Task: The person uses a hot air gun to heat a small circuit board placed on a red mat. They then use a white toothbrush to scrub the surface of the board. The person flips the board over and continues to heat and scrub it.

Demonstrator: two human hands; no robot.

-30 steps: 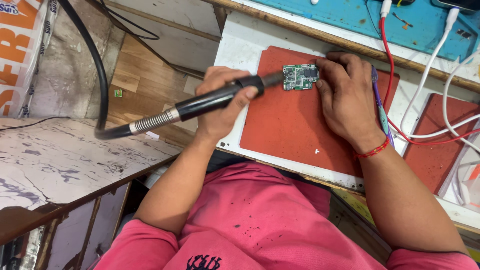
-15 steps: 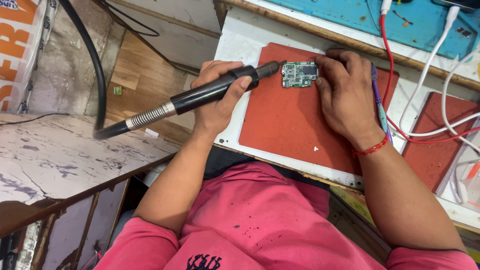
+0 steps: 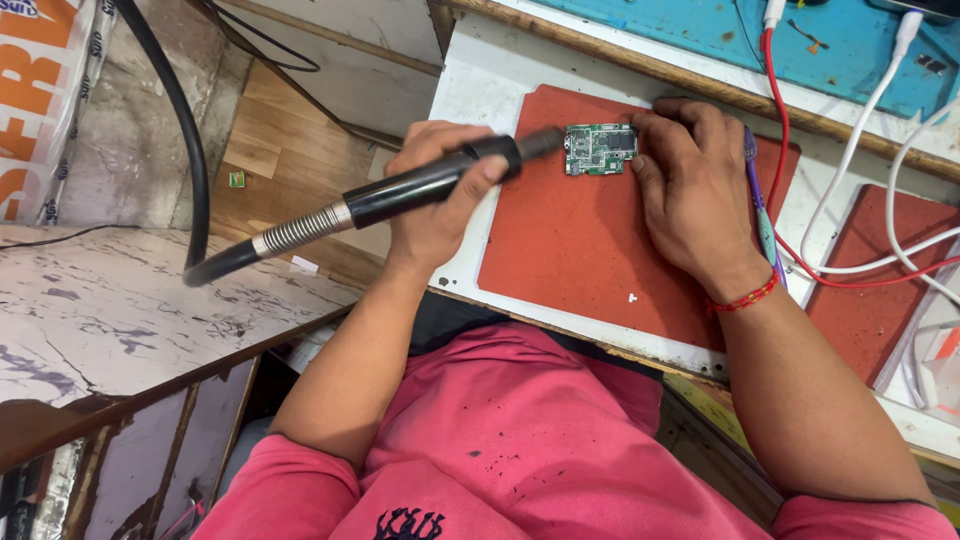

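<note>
Circuit board (image 3: 598, 149): green. Mat (image 3: 590, 250): red. Handheld tool (image 3: 400, 192): black, silver ribbed collar. Shirt (image 3: 520, 440): pink. Wrist thread (image 3: 745, 297): red. Cables (image 3: 850, 170): white, red.

I'm looking down on a white bench (image 3: 470, 75), scuffed and grey in places. A red mat (image 3: 590, 250) lies flat on it, and a small green circuit board (image 3: 598, 149) sits near that mat's far edge. Further right I see a second red mat (image 3: 880, 290), with white cables (image 3: 850, 170) and a red cable (image 3: 779, 120) trailing over the bench between the two.
</note>
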